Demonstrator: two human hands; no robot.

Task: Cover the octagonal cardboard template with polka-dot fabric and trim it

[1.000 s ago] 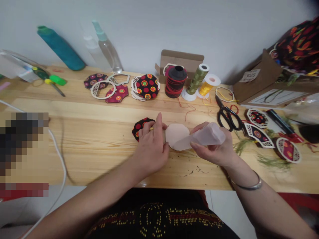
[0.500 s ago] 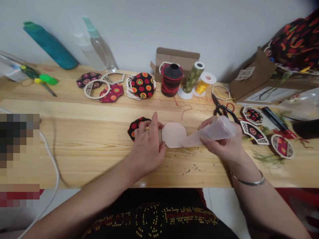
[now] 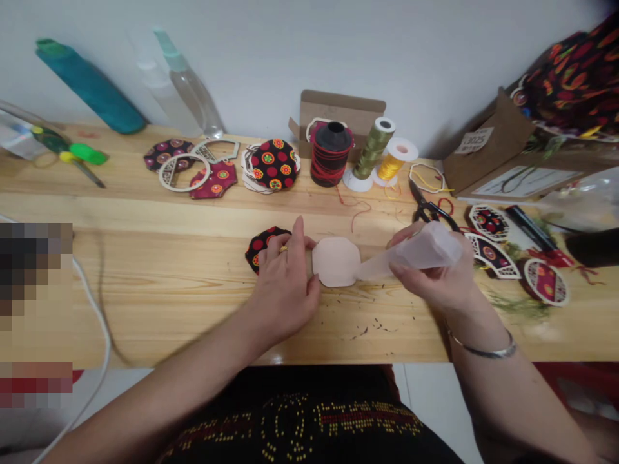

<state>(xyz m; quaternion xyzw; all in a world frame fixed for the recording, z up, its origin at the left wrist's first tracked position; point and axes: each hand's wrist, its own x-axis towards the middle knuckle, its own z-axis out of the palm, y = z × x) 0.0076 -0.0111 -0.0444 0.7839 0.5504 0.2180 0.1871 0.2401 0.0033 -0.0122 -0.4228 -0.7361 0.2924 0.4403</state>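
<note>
A pale pink octagonal piece (image 3: pixel 336 261) lies flat on the wooden table. My left hand (image 3: pixel 285 277) holds its left edge between thumb and a finger, with the forefinger raised. Partly under that hand is a black fabric piece with red dots and flowers (image 3: pixel 262 245). In my right hand (image 3: pixel 442 280) is a translucent squeeze bottle (image 3: pixel 420 250), tilted with its nozzle pointing left. The nozzle tip is at the right edge of the pale piece; whether anything comes out cannot be made out.
Behind stand a red thread spool (image 3: pixel 331 154), a green thread cone (image 3: pixel 373 151) and a yellow spool (image 3: pixel 395 161). Black scissors (image 3: pixel 430 209) and patterned ornaments (image 3: pixel 493 254) lie right, by a cardboard box (image 3: pixel 503 161). Fabric pieces and frames (image 3: pixel 193 171) lie back left. A white cable (image 3: pixel 97 303) hangs left.
The view has shifted slightly. Both hands stay in nearly the same place, with the bottle's nozzle still at the right edge of the pale piece.
</note>
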